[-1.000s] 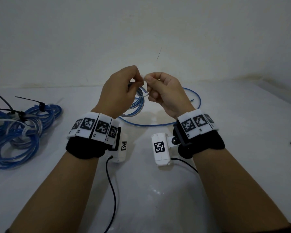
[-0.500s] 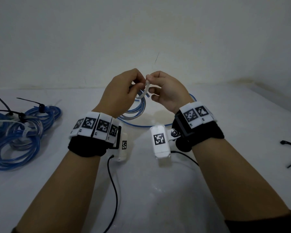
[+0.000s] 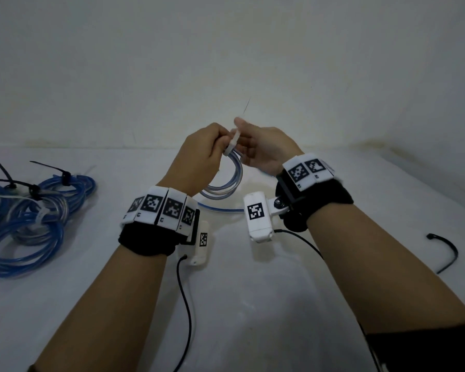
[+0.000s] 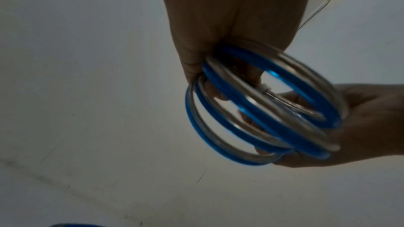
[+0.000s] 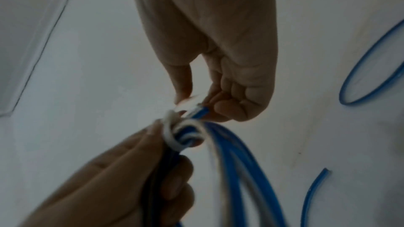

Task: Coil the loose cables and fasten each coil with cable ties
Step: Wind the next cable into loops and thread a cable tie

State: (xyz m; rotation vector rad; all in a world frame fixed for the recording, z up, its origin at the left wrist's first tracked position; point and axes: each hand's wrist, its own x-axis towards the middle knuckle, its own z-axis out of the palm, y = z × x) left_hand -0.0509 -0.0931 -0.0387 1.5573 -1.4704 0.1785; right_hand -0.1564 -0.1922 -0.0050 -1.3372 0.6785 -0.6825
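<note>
A small coil of blue and clear cable (image 3: 227,181) (image 4: 258,108) hangs above the white table, gripped at its top by my left hand (image 3: 202,154) (image 5: 131,170). A white cable tie (image 3: 232,145) (image 5: 181,134) is looped around the coil's strands. My right hand (image 3: 263,149) (image 5: 210,78) pinches the tie's tail between thumb and fingers, just right of the left hand. A loose length of the same blue cable (image 3: 220,209) (image 5: 371,68) trails on the table behind the wrists.
A heap of blue and clear cable coils (image 3: 24,218) fastened with black ties lies at the left of the table (image 3: 279,304). One black cable tie (image 3: 447,251) lies at the right. A wall rises right behind the table.
Both hands have risen slightly with the coil. The white tie's tail, first barely visible between the fingertips, now stands up from the coil in my right hand, which has turned and pulled it upward.
</note>
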